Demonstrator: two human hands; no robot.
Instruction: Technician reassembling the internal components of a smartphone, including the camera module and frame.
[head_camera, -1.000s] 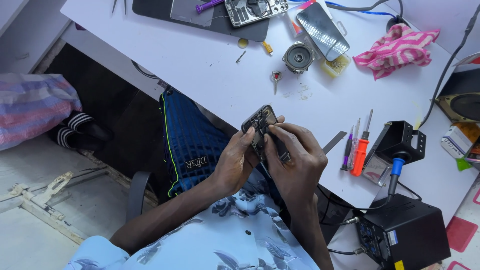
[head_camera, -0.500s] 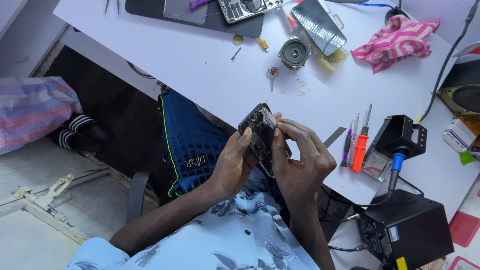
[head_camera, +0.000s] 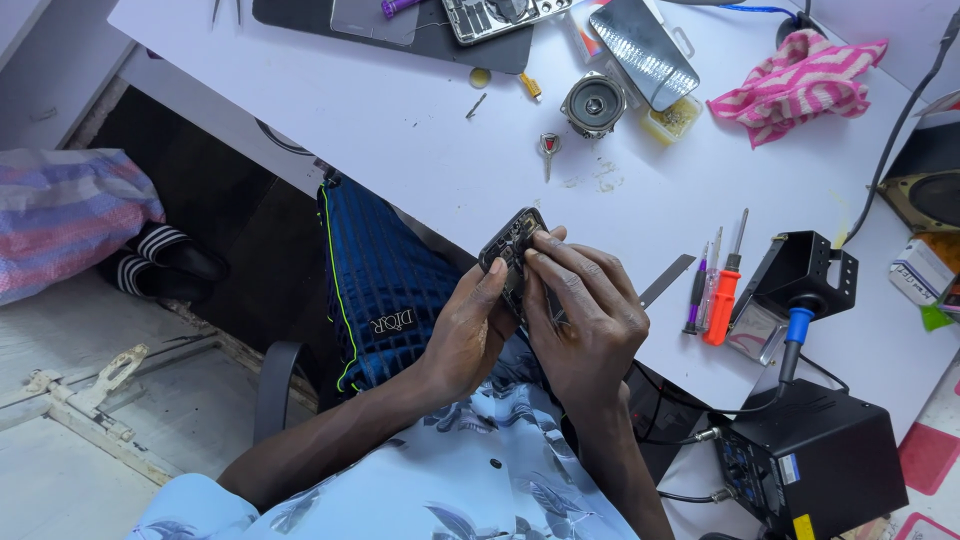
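Both hands meet at the near edge of the white surface (head_camera: 420, 130), over the person's lap, and between them sits a small dark phone body (head_camera: 512, 248) with its back open, a flat slab showing tiny metal parts. The left hand (head_camera: 465, 335) cradles it from below with the thumb up along its side, grip clenched on the phone; the right hand (head_camera: 585, 315) covers its lower half, fingertips (head_camera: 532, 250) pressed onto the exposed insides, so much of the device is hidden and whether those fingers pinch a small tool cannot be told. On the smooth surface lie hard little things: a round metal speaker (head_camera: 593, 102) with a dark cone, a glossy grey glass panel (head_camera: 642, 50), a small yellow tray (head_camera: 672, 118), a soft pink and white striped cloth (head_camera: 800, 85) in a rumpled heap, and a row of slim screwdrivers (head_camera: 722, 280) with orange and purple handles beside a flat metal blade (head_camera: 665, 281). A black boxy soldering station (head_camera: 815, 460) with a blue-handled iron (head_camera: 795, 335) stands at the right, partly cut off below. A dark mat (head_camera: 400, 30) with another opened phone runs off the top edge. Below the surface, blue mesh shorts (head_camera: 375, 270) and a striped fabric bundle (head_camera: 65, 225) on the floor.
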